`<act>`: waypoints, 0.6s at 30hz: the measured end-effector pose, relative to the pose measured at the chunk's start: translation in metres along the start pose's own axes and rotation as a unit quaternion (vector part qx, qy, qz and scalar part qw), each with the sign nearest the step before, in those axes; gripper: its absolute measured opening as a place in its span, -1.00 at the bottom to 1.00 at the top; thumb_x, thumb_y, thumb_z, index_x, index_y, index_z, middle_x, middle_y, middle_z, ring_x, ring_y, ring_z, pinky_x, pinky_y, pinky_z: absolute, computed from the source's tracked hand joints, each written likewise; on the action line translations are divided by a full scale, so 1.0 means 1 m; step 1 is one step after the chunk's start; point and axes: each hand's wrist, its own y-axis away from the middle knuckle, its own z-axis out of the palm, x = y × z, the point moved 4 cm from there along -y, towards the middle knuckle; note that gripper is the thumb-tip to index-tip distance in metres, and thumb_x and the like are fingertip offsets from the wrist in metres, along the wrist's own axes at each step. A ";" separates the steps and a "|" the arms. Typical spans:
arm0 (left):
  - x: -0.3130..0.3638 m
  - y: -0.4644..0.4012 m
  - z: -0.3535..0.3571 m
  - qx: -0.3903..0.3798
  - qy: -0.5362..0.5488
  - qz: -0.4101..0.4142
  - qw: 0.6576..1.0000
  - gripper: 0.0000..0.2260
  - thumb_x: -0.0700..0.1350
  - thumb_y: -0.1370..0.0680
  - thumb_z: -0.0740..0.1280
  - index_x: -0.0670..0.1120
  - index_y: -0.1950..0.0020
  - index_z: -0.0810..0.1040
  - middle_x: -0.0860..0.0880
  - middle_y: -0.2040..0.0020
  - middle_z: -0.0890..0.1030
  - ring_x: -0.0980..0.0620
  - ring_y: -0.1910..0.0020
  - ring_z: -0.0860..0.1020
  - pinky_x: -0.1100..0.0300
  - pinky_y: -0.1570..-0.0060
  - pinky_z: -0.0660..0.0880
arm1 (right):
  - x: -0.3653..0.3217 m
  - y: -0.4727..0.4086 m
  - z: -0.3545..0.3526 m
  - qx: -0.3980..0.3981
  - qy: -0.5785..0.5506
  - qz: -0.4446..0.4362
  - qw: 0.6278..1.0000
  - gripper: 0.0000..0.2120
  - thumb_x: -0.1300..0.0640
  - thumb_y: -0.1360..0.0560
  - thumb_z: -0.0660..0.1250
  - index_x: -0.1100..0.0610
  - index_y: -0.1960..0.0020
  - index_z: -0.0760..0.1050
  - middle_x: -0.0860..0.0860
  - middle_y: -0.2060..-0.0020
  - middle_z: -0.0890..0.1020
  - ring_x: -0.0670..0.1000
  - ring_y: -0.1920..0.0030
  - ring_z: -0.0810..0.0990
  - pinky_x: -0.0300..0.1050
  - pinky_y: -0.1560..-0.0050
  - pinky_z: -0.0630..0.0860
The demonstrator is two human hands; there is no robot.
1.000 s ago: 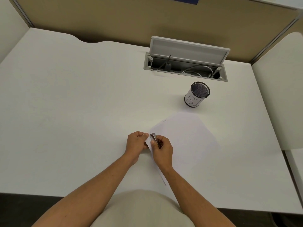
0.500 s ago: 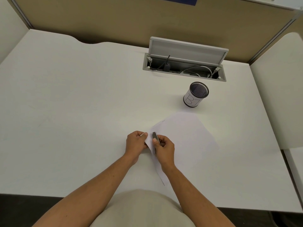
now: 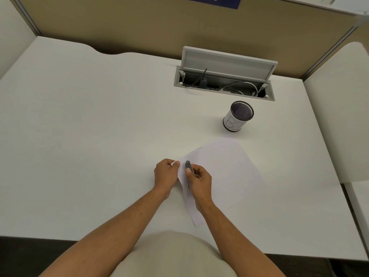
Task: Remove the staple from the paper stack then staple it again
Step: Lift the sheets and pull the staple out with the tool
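Observation:
A white paper stack [image 3: 223,168] lies at an angle on the white desk [image 3: 89,126]. My left hand [image 3: 166,173] pinches the stack's near-left corner, which curls up between thumb and fingers. My right hand [image 3: 199,179] grips a slim grey metal tool [image 3: 188,166], either a staple remover or a small stapler, I cannot tell which. Its tip points away from me, just right of the pinched corner. No staple can be made out.
A mesh pen cup [image 3: 237,116] with a white label stands beyond the paper. Behind it is an open cable hatch [image 3: 223,84] with its lid raised and wires inside. Tan partition walls enclose the desk at the back and sides.
My right hand has turned slightly, so the grey tool stands more upright and a little farther from the held corner. The left hand keeps its pinch. The camera view shifted a bit.

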 end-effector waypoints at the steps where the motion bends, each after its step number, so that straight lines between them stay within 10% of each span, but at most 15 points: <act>1: 0.000 0.000 0.000 0.003 -0.004 0.002 1.000 -0.87 -0.10 -0.55 0.34 -0.16 0.11 0.59 -0.12 0.14 0.66 -0.14 0.12 0.61 -0.03 0.09 0.57 | 0.000 0.000 0.000 0.000 0.000 -0.002 1.000 -0.92 0.08 -0.52 0.37 0.05 0.01 0.61 0.00 0.13 0.68 -0.06 0.18 0.60 -0.22 0.19 0.51; 9: 0.000 -0.002 0.002 0.036 -0.043 0.015 0.998 -0.88 -0.10 -0.57 0.32 -0.13 0.06 0.57 -0.01 0.15 0.61 0.06 0.20 0.54 0.22 0.28 0.43 | -0.004 0.002 0.000 -0.002 0.002 -0.028 1.000 -0.87 0.12 -0.53 0.36 0.10 -0.06 0.58 0.04 0.11 0.66 -0.07 0.17 0.58 -0.20 0.17 0.53; 18: -0.016 -0.012 -0.013 0.023 -0.009 -0.007 1.000 -0.88 -0.10 -0.58 0.32 -0.14 0.04 0.57 -0.10 0.08 0.65 -0.13 0.06 0.62 -0.08 0.01 0.60 | -0.003 -0.001 -0.007 0.016 0.042 -0.039 0.998 -0.87 0.13 -0.53 0.36 0.10 -0.07 0.53 0.00 0.08 0.63 -0.14 0.14 0.57 -0.30 0.17 0.52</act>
